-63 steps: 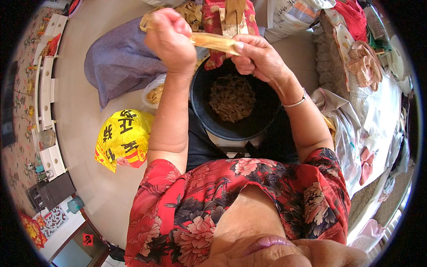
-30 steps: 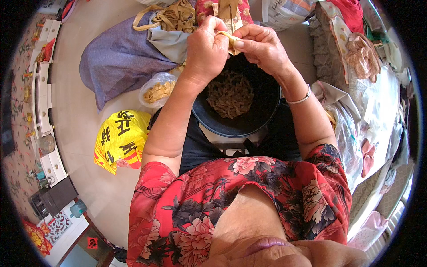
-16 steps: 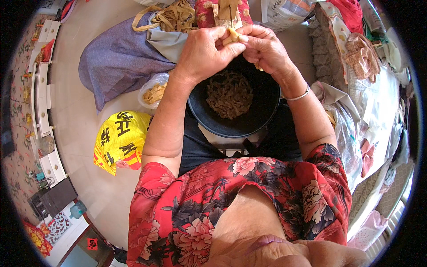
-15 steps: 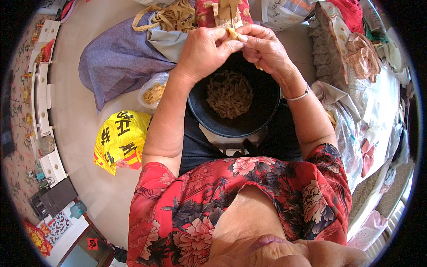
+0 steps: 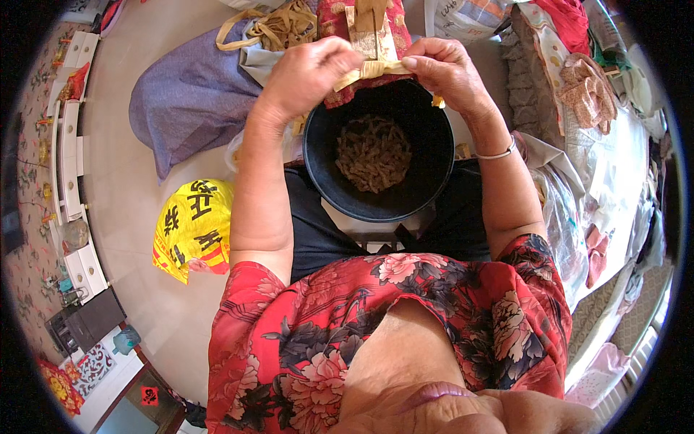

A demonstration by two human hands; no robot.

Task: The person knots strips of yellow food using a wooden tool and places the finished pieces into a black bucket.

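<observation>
Right hand point(image 5: 450, 76) extended forward — thumb and finger clamped on end of pale strip point(image 5: 373, 70), near far rim of dark bucket point(image 5: 428, 170). Left hand point(image 5: 307, 78) bent inward by other end, blurred — cannot tell if gripping.

Head-worn fisheye view, facing downward

Left fingers point(image 5: 343, 58) are pretty blurry, can't tell if they're touching the tan strip point(image 5: 374, 69). Left forearm point(image 5: 262, 199) hides part of the yellow bag point(image 5: 194, 228), and the red cloth point(image 5: 332, 22) gets cut off up top.
</observation>
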